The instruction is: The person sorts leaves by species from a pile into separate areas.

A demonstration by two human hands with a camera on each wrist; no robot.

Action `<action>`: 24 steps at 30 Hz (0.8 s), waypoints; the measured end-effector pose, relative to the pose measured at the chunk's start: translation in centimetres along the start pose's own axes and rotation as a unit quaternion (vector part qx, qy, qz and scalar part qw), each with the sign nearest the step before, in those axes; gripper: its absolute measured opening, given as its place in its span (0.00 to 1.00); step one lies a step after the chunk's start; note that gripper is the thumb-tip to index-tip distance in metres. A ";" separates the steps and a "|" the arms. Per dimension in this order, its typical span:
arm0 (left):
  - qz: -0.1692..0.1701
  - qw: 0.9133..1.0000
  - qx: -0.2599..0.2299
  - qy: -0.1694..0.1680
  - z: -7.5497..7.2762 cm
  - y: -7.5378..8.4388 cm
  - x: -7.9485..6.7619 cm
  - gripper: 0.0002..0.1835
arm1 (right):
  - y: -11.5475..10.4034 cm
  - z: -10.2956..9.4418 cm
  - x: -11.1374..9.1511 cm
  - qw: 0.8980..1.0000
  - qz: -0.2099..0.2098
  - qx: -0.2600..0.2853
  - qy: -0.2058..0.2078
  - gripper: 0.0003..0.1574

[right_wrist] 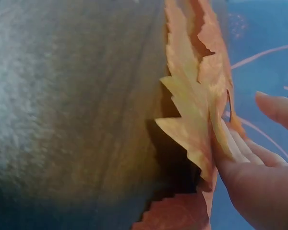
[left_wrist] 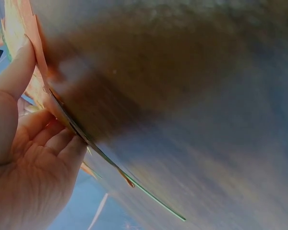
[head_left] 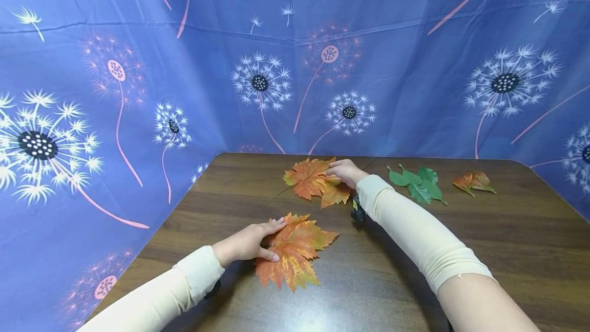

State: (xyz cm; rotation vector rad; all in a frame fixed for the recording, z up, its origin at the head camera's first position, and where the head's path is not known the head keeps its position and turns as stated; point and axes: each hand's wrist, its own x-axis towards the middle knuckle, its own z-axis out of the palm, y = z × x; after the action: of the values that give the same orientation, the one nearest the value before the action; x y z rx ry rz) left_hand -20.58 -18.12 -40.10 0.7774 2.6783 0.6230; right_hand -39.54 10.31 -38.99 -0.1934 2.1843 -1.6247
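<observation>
My left hand [head_left: 251, 242] rests on orange-and-yellow artificial maple leaves [head_left: 295, 257] near the front of the table. In the left wrist view, its thumb and fingers [left_wrist: 43, 132] spread over the leaf, and a green stem [left_wrist: 156, 199] sticks out past them. Farther back, my right hand [head_left: 345, 170] touches another group of orange maple leaves [head_left: 306, 178]. The right wrist view shows its fingers [right_wrist: 242, 148] against the serrated leaves [right_wrist: 192, 105], with the thumb raised apart from them. Overlap hides how many leaves lie under each hand.
Green leaves [head_left: 419, 183] lie in a cluster at the back, right of my right hand. Beyond them is a small orange-green leaf group [head_left: 475, 182]. The brown wooden table [head_left: 498, 240] meets a blue dandelion-print cloth [head_left: 405, 91] behind and at the left.
</observation>
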 end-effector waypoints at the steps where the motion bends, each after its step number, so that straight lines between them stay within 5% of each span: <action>1: 0.003 1.000 0.005 0.003 0.0 0.0 0.0 0.44 | 0.1 0.1 -0.1 1.000 -0.003 -0.015 0.003 0.41; 16: 0.015 0.997 0.034 0.066 0.3 0.4 0.0 0.44 | 0.6 2.1 -1.2 0.988 -0.051 -0.130 0.071 0.53; 24: 0.021 0.993 0.031 0.110 0.5 0.1 0.0 0.41 | 1.0 2.1 -2.3 0.971 -0.040 -0.227 0.061 0.56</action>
State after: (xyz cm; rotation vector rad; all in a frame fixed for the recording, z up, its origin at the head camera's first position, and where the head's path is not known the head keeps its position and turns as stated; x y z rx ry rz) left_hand -20.33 -17.90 -40.42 0.8287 2.9012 0.6740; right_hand -36.51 9.55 -39.93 -0.3221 2.6501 -1.1745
